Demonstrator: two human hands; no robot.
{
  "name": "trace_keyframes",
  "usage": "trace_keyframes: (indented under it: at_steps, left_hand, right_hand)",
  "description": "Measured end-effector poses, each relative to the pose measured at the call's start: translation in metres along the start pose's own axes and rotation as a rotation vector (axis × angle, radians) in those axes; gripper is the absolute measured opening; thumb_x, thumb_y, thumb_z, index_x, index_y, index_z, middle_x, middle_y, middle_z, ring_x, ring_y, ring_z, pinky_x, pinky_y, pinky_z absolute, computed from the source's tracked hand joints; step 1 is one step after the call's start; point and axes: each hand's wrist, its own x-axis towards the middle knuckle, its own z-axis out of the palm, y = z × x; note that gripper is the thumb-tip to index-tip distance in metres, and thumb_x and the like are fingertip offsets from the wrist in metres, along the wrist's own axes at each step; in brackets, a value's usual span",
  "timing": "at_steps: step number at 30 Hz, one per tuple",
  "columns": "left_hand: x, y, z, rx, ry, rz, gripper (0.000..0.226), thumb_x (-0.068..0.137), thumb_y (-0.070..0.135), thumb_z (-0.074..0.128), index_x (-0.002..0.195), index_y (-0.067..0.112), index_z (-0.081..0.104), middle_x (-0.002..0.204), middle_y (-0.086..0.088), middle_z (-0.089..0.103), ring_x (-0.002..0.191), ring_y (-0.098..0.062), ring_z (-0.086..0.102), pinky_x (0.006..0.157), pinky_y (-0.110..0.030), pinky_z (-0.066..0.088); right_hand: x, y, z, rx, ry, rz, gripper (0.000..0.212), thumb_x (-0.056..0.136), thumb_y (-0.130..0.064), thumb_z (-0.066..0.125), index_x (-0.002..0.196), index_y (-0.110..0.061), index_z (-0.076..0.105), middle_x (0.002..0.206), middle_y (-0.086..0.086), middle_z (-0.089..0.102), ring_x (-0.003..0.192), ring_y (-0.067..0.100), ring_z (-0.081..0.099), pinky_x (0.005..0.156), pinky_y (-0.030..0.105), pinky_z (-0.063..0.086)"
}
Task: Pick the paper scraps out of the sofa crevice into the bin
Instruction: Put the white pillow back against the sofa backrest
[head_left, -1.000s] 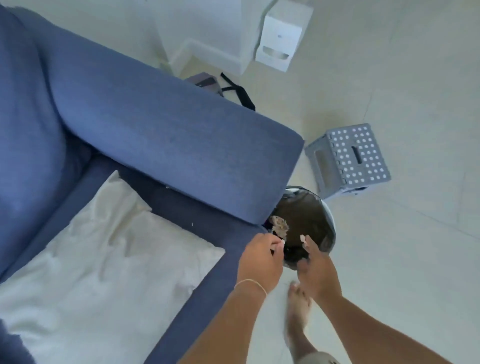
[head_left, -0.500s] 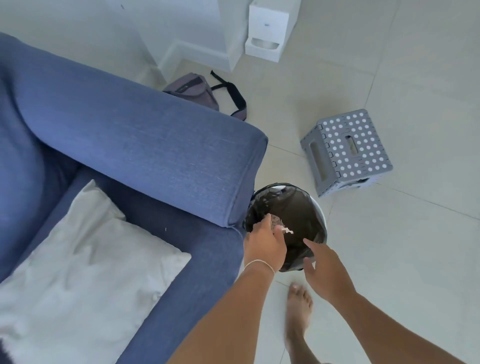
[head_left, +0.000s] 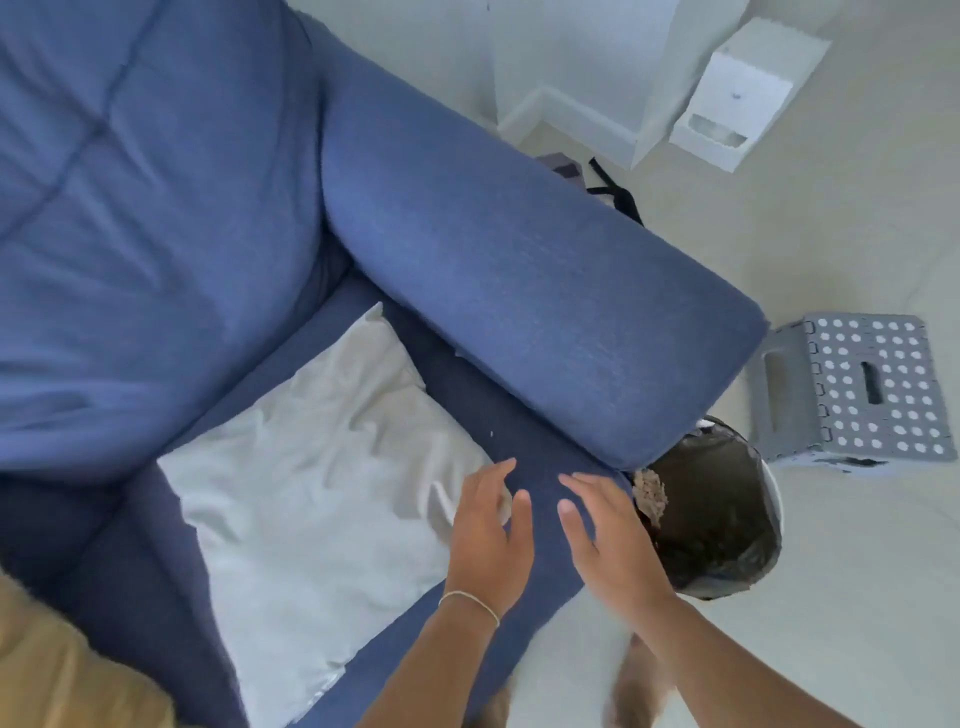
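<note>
Both hands hover over the front part of the blue sofa (head_left: 208, 208), above the bare strip of seat between the white cushion (head_left: 311, 493) and the armrest (head_left: 519, 291). The left hand (head_left: 491, 540) is spread with fingers loosely apart and grips nothing; its fingertips overlap the right edge of the cushion, and a thin bracelet (head_left: 470, 603) circles the wrist. The right hand (head_left: 608, 540) is likewise open and empty, fingers extended toward the armrest, its outer edge overlapping the rim of the bin (head_left: 727, 514). The bin stands on the pale floor (head_left: 831, 623) just beside the front right corner of the sofa, tucked partly under the end of the armrest; it is lined with a dark bag, and a crumpled brownish wad (head_left: 649, 496) lies inside against its left wall. One small pale paper scrap (head_left: 492, 434) lies on the seat near the crevice below the armrest, and another pale fleck (head_left: 457, 355) sits further back along that crevice line. A grey step stool (head_left: 862, 389) with white dots stands on the floor behind the bin, and a white box-shaped unit (head_left: 743, 98) stands near the far wall.
</note>
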Motion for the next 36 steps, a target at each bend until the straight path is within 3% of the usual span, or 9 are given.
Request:
trace_keyframes:
  at_steps: [5,12,16,19,23,25,29,33,36]
  left_hand:
    - [-0.007,-0.014,-0.078,-0.186,0.208,0.009,0.029,0.095,0.036,0.056,0.122,0.044,0.054,0.126,0.019,0.057,0.121,-0.005,0.055,0.097,-0.022,0.047]
    - [0.006,-0.064,-0.188,-0.111,0.669,-0.251,0.047,0.087,0.024,0.071,0.131,0.019,0.054,0.131,-0.004,0.050,0.121,-0.021,0.051,0.105,-0.044,0.044]
    - [0.023,-0.099,-0.242,-0.115,0.626,-0.581,0.084,0.074,0.066,0.065,0.142,0.026,0.038,0.142,-0.005,0.043,0.135,-0.025,0.036,0.108,-0.052,0.039]
    - [0.037,-0.122,-0.263,-0.210,0.495,-0.620,0.097,0.055,0.083,0.069,0.134,0.034,0.042,0.130,0.008,0.052,0.128,-0.018,0.042,0.100,-0.048,0.048]
    - [0.053,-0.129,-0.263,-0.393,0.428,-0.596,0.091,0.043,0.080,0.081,0.118,0.038,0.050,0.116,0.016,0.065,0.104,-0.009,0.065,0.092,-0.040,0.056]
    - [0.058,-0.121,-0.261,-0.403,0.488,-0.542,0.085,0.043,0.077,0.083,0.114,0.044,0.051,0.110,0.022,0.066,0.100,-0.003,0.066,0.090,-0.039,0.057]
    - [0.066,-0.088,-0.271,-0.371,0.609,-0.356,0.079,0.050,0.068,0.086,0.117,0.059,0.046,0.114,0.030,0.061,0.103,0.009,0.060,0.089,-0.029,0.053]
    - [0.078,-0.056,-0.292,-0.290,0.726,-0.201,0.089,0.056,0.058,0.089,0.128,0.057,0.038,0.126,0.029,0.053,0.119,0.001,0.053,0.096,-0.030,0.047]
    - [0.091,-0.047,-0.310,-0.298,0.787,-0.165,0.097,0.057,0.052,0.091,0.135,0.050,0.033,0.131,0.026,0.049,0.123,0.001,0.050,0.099,-0.034,0.047]
  right_hand:
    - [0.040,-0.079,0.039,0.018,-0.052,-0.053,0.065,0.094,-0.067,0.031,0.141,-0.027,0.052,0.141,-0.015,0.047,0.134,0.007,0.043,0.112,0.032,0.038]
    - [0.089,-0.151,0.069,-0.055,-0.135,0.135,0.082,0.079,-0.081,0.045,0.146,-0.035,0.043,0.142,-0.012,0.047,0.133,0.007,0.043,0.100,0.028,0.038]
    - [0.118,-0.190,0.080,-0.065,-0.187,0.165,0.094,0.066,-0.092,0.049,0.142,-0.038,0.046,0.141,-0.012,0.053,0.134,0.013,0.047,0.109,0.040,0.043]
    - [0.144,-0.214,0.093,-0.037,-0.265,0.167,0.094,0.056,-0.094,0.057,0.136,-0.046,0.047,0.133,-0.015,0.058,0.129,0.013,0.053,0.105,0.043,0.048]
    - [0.164,-0.238,0.101,0.056,-0.497,0.230,0.104,0.048,-0.083,0.078,0.139,-0.054,0.038,0.126,-0.027,0.062,0.115,0.000,0.063,0.096,0.033,0.053]
    - [0.173,-0.246,0.096,0.076,-0.535,0.155,0.087,0.052,-0.073,0.083,0.129,-0.058,0.046,0.113,-0.034,0.067,0.098,-0.011,0.067,0.089,0.027,0.056]
    - [0.188,-0.266,0.084,0.043,-0.476,-0.018,0.091,0.057,-0.066,0.085,0.135,-0.059,0.039,0.131,-0.022,0.058,0.119,0.000,0.058,0.102,0.036,0.051]
    - [0.208,-0.295,0.072,0.101,-0.329,-0.197,0.109,0.060,-0.068,0.083,0.149,-0.053,0.022,0.141,-0.029,0.039,0.127,-0.015,0.040,0.100,0.018,0.037]
    - [0.232,-0.316,0.064,0.143,-0.275,-0.340,0.106,0.071,-0.054,0.084,0.154,-0.044,0.019,0.151,-0.024,0.035,0.140,-0.009,0.031,0.109,0.021,0.030]
